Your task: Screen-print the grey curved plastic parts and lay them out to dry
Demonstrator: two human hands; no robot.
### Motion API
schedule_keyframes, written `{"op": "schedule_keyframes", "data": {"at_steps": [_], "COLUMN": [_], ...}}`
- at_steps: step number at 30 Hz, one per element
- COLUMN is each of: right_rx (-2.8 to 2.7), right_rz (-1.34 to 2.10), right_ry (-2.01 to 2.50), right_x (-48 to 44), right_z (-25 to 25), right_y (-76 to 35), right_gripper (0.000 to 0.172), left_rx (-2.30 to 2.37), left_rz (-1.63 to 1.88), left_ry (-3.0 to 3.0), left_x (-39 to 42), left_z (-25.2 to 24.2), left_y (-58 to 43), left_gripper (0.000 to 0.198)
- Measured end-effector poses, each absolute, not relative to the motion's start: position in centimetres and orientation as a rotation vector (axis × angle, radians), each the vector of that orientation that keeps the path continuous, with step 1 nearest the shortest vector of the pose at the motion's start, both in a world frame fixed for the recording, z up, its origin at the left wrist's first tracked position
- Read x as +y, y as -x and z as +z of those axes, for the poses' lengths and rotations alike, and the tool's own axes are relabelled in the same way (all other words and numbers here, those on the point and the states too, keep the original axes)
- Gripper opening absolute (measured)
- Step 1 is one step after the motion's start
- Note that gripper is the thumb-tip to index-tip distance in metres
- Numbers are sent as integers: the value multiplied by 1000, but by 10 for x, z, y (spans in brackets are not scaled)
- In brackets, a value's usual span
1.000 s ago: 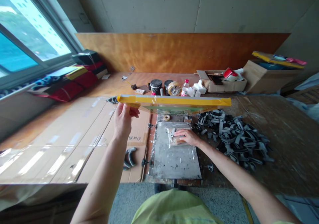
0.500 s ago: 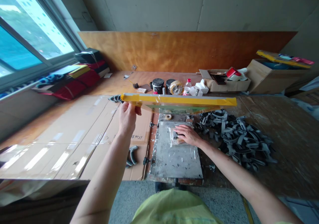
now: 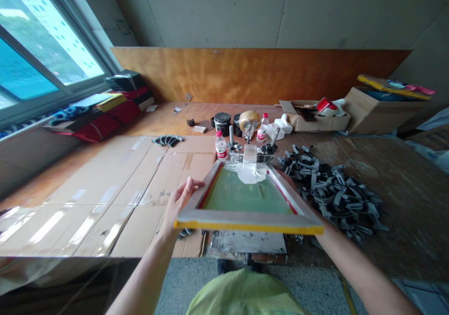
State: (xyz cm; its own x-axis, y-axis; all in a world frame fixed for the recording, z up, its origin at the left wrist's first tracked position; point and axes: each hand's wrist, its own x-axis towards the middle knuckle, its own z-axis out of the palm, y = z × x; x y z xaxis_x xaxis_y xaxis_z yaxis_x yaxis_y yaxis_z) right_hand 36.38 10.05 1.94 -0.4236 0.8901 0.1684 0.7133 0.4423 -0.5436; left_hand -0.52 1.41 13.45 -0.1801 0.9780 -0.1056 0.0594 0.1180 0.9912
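Grey pieces (image 3: 338,196) heaped near frame (image 3: 245,218) mostly hiding right hand (image 3: 286,179); left hand (image 3: 180,197) alongside, both grips unclear.

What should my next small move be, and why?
Probably ease the frame down toward the plate: its near edge appears raised above the plate, your left hand is at the frame's left side, and white paste lies at the far end of the mesh.

Screen frame (image 3: 249,218) is over base plate (image 3: 250,243); cardboard (image 3: 105,179) left, parts heap (image 3: 345,198) right; bottle (image 3: 221,150), jar (image 3: 222,122) behind frame, carton (image 3: 321,123) behind heap.
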Motion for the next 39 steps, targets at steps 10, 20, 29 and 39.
{"op": "schedule_keyframes", "data": {"at_steps": [10, 20, 29, 39], "right_rx": [-2333, -2623, -2696, -2598], "right_rz": [128, 242, 375, 316], "right_ry": [1430, 1334, 1063, 1048], "right_x": [157, 109, 103, 77], "right_z": [71, 46, 58, 43], "right_y": [-284, -289, -311, -316], "right_gripper": [47, 26, 32, 27], "left_rx": [1465, 1428, 1457, 1472], "left_rz": [969, 918, 937, 920], "left_ry": [-900, -809, -803, -800], "left_x": [-34, -32, -32, -33], "left_z": [10, 13, 12, 16], "left_y": [-4, -4, -4, -3], "left_gripper": [90, 95, 88, 86]}}
